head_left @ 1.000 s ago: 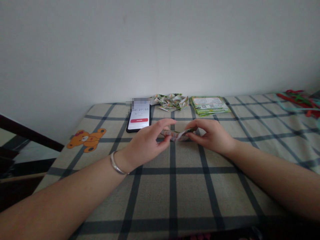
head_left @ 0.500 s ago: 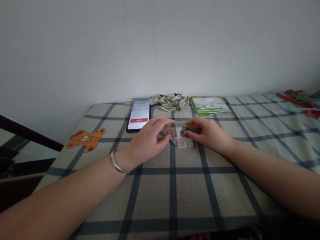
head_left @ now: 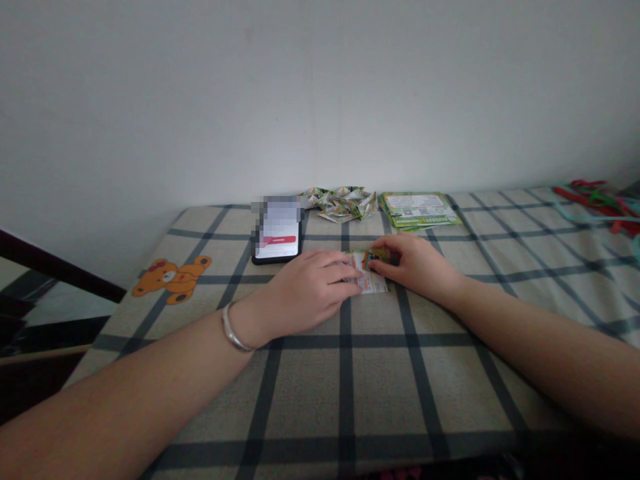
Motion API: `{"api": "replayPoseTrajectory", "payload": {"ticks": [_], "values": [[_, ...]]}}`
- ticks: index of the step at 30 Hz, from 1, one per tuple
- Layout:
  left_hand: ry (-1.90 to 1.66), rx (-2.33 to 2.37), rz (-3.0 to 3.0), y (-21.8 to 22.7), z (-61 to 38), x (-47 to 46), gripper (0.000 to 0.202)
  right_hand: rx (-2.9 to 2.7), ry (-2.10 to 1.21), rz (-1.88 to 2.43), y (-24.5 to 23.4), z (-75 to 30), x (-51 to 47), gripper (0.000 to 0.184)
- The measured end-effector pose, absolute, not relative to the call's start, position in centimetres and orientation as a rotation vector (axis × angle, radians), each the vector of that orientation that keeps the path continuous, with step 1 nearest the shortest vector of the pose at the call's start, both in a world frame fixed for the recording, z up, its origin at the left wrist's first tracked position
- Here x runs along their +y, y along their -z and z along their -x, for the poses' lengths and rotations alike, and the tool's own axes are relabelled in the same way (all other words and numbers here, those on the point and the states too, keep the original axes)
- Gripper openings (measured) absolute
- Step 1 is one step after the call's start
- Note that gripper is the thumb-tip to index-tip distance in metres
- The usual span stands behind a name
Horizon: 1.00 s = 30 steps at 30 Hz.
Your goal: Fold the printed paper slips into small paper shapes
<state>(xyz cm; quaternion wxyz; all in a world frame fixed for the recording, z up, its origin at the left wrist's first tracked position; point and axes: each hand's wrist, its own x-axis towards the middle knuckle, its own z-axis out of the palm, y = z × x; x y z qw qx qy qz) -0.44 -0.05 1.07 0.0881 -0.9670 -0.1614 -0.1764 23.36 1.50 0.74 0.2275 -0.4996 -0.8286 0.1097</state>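
Paper, one printed piece, lies on the checked cloth, pinched at right between thumb and fingers of your right hand and touched at left by your loosely spread left hand. Beyond lie one phone, one heap of folded pieces too overlapped to count, and one stack of green-edged sheets.

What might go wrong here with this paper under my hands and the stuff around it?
The printed paper might crease or skew, since your left hand lies over it while your right hand pinches its folded part. Your left hand is also close to the phone, so it may nudge it. The loosely heaped folded pieces could scatter if bumped.
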Motion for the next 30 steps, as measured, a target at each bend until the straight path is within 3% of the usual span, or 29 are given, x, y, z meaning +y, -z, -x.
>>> {"api": "replayPoseTrajectory", "payload": {"ticks": [14, 19, 30], "values": [[0.517, -0.659, 2.85, -0.6, 0.6, 0.1, 0.026, -2.351, -0.532, 1.214, -1.3, -24.7, 1.7, 0.033], [0.557, -0.67, 2.882, -0.6, 0.4, 0.0, 0.027, -2.59, -0.453, 1.01, -2.1, -25.4, 1.7, 0.039], [0.566, -0.728, 2.984, -0.6, 0.3, 0.1, 0.029, -2.702, -0.3, 0.983, -2.6, -25.5, 1.0, 0.037]]}}
